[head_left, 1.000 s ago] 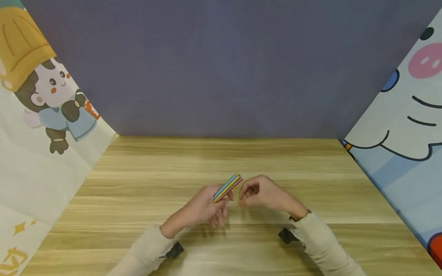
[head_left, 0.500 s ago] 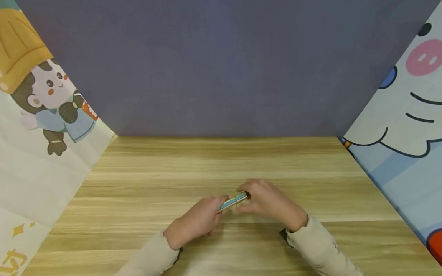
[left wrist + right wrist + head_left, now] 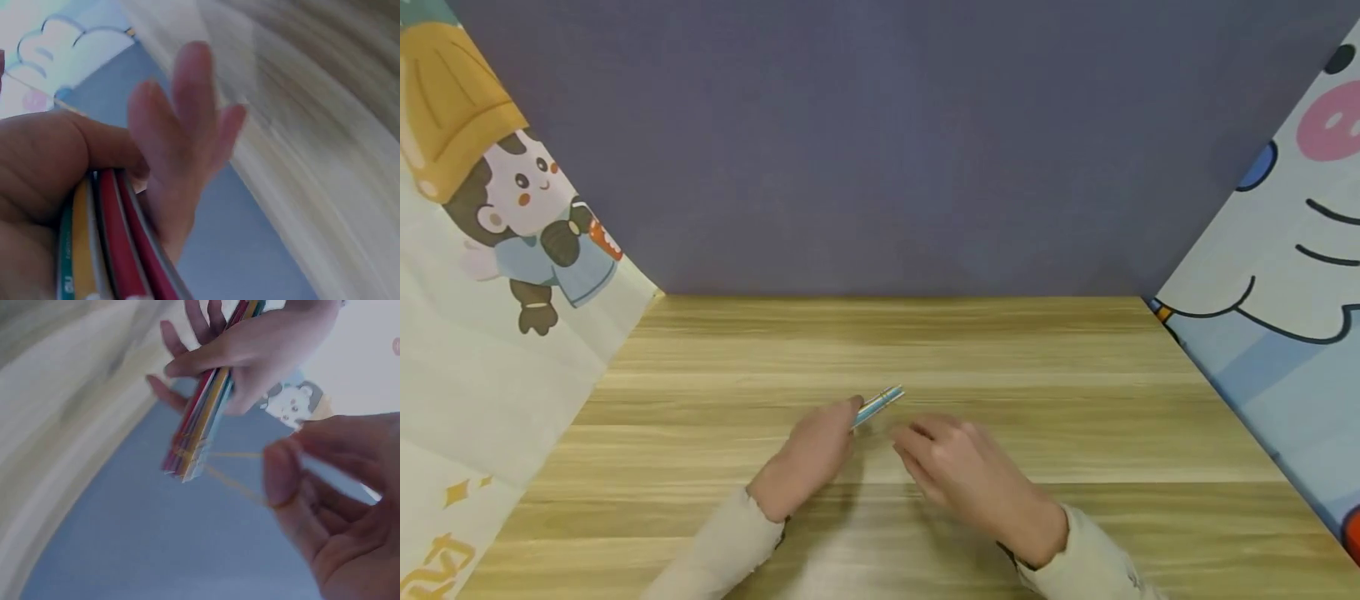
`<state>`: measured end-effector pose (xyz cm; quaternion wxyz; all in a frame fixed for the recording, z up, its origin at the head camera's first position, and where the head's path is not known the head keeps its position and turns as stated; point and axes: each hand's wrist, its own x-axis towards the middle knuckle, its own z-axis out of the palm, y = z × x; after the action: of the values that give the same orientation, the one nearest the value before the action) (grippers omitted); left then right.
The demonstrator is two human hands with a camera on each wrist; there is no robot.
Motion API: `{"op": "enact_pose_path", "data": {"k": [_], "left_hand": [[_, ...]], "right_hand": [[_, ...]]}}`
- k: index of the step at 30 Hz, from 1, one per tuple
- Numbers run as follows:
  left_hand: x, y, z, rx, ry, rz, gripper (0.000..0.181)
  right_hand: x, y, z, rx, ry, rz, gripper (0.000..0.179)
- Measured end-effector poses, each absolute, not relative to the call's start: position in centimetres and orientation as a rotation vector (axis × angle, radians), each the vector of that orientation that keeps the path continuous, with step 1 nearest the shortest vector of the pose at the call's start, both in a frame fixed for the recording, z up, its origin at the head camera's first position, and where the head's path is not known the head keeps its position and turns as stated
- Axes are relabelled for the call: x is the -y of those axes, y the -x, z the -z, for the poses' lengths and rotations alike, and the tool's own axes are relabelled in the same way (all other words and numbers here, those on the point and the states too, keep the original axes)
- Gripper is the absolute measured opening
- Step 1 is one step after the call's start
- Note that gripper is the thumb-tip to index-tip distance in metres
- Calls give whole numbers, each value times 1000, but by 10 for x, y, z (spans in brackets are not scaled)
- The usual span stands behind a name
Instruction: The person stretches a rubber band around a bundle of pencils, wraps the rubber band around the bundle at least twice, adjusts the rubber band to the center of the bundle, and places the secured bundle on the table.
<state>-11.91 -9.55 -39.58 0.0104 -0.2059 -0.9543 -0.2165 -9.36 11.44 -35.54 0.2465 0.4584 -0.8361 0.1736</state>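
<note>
My left hand (image 3: 812,450) grips a bundle of slim striped pencils (image 3: 878,405), teal, yellow and red, above the table. In the left wrist view the pencils (image 3: 115,244) lie between thumb and palm, and the other fingers stick out free. A thin yellowish rubber band (image 3: 236,482) loops round the bundle near its far end. Two strands of it run taut to my right hand (image 3: 350,512), where the thumb and fingertips pinch it. In the head view the right hand (image 3: 966,471) sits just right of the bundle's end, too far off for the band to show.
The wood-grain table (image 3: 760,358) lies below both hands. A plain grey-blue wall (image 3: 880,167) stands at its back. Cartoon-printed sheets hang at the left (image 3: 475,358) and right (image 3: 1285,375) sides.
The left hand has turned over, back now upward, and drawn left with the bundle. The right hand reached over the bundle's end and has since pulled away, its fingers closed together.
</note>
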Motion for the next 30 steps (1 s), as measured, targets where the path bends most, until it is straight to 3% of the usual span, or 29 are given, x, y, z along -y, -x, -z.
{"op": "enact_pose_path", "data": {"k": [5, 12, 20, 30], "left_hand": [[103, 126, 388, 3046, 670, 1263, 11], [99, 124, 381, 3013, 790, 1814, 15], [102, 131, 372, 2947, 797, 2038, 16], [105, 130, 367, 2885, 828, 2022, 15]], "right_hand": [[-118, 103, 354, 2240, -1320, -865, 15], [-123, 114, 361, 2171, -1387, -1061, 16], [-128, 117, 363, 2283, -1250, -922, 13], [-129, 124, 365, 2254, -1090, -1126, 18]]}}
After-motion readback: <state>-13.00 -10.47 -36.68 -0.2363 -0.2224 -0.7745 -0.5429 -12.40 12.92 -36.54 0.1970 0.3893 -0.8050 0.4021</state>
